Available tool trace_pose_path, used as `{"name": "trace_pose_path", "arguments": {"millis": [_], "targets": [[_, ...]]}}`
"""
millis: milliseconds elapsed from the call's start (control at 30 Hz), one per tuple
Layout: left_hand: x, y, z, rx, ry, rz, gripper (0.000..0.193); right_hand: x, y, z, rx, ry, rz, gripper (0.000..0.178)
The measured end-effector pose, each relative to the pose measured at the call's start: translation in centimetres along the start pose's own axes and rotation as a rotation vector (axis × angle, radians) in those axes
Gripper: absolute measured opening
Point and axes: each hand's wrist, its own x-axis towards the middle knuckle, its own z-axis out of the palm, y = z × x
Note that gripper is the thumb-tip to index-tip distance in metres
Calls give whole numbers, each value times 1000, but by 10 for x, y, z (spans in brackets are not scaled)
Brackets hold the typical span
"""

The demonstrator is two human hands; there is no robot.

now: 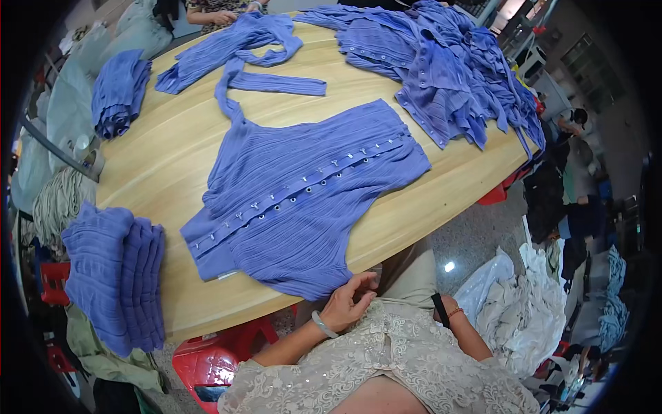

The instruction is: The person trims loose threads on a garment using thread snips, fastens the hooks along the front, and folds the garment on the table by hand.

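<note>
A blue ribbed cardigan lies spread on the pale wooden table, its front strip lined with small fastenings. One sleeve reaches toward the far side; the near shoulder comes down to the table's front edge. There my left hand, with a bangle at the wrist, is closed with curled fingers on the cardigan's near sleeve, whose lower part is hidden. To the right, below the table edge, my right hand is beside my trouser leg, away from the cardigan. A black band circles it, and its fingers are hidden.
Folded blue garments are stacked at the left edge and far left. A large heap of blue garments covers the far right. Across the table, a person's hands are near another blue garment. A red stool stands below.
</note>
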Motion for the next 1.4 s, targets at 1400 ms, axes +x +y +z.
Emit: {"name": "trace_pose_path", "arguments": {"millis": [1400], "targets": [[155,111,96,670,-246,99,17,31,123,87,589,30,416,28]]}}
